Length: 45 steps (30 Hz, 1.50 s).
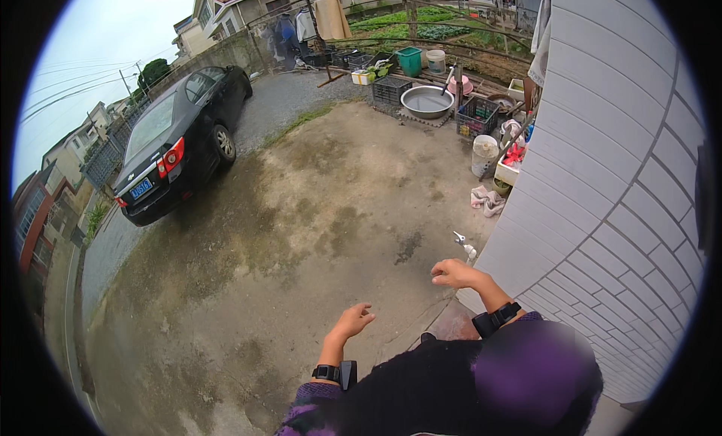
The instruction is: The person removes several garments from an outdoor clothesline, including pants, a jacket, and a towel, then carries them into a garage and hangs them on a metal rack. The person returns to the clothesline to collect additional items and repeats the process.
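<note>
My left hand [351, 322] hangs in the air over the concrete yard, with nothing in it and its fingers loosely apart. Farther right, my right hand [453, 274] is held palm down near the tiled wall. Its fingers bend a little and no held object shows. Just beyond that hand, a white tap [465, 246] stands on a short pipe beside the wall; I see no contact between them. Black straps with small devices are around both wrists. A crumpled pinkish cloth [487, 201] lies on the ground past the tap.
The white tiled wall [587, 165] runs along my right. Ahead on the right are a white bucket [483, 156], a black crate [476, 118], a large metal basin [426, 103] and a green tub [409, 62]. A black car [184, 135] is parked at the far left.
</note>
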Tool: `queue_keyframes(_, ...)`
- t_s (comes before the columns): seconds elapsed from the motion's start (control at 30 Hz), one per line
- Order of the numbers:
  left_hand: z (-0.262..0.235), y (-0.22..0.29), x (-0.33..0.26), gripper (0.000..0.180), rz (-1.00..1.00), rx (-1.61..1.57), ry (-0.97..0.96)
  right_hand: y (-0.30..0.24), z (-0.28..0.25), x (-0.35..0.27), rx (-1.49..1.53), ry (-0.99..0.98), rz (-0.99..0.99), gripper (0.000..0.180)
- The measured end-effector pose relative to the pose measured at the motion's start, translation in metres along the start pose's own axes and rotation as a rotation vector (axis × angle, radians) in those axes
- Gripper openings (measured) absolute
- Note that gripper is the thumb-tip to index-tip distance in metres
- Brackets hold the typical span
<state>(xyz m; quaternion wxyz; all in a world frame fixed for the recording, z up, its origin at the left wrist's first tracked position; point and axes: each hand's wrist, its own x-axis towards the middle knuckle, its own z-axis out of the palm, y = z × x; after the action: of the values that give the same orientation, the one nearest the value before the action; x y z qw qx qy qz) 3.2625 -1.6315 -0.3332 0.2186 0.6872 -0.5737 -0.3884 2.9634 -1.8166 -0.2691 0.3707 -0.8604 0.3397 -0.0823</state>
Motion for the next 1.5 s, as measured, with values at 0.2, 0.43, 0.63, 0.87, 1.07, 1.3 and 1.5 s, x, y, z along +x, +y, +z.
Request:
queue_keyframes(0.2, -0.133, -0.115, 0.107, 0.046, -0.283, -0.144, 0.206, -0.004, -0.061, 0.265, 0.013, -0.132, -0.118, 0.039)
queue_keyframes(0.43, -0.286, -0.279, 0.305, 0.048, -0.673, -0.236, 0.241, 0.045, -0.073, 0.595, -0.013, -0.257, -0.082, 0.043)
queue_keyframes(0.63, -0.467, -0.243, 0.622, 0.048, -0.14, -0.118, 0.239, 0.088, -0.137, 0.817, 0.09, -0.199, 0.021, 0.043)
queue_keyframes(0.87, -0.617, -0.276, 0.906, 0.048, 0.022, 0.016, 0.101, 0.158, -0.213, 1.103, 0.088, -0.075, 0.15, 0.037)
queue_keyframes(1.07, -0.761, -0.406, 0.986, 0.047, -0.316, -0.354, 0.29, 0.118, -0.235, 1.44, 0.046, -0.242, -0.198, 0.037)
queue_keyframes(1.3, -0.909, -0.57, 1.118, 0.039, -0.889, -0.564, 0.591, 0.12, -0.256, 1.773, -0.067, -0.464, -0.322, 0.043)
queue_keyframes(1.5, -1.142, -0.568, 1.463, 0.044, -0.452, -0.221, 0.469, 0.17, -0.365, 1.994, -0.03, -0.298, -0.18, 0.045)
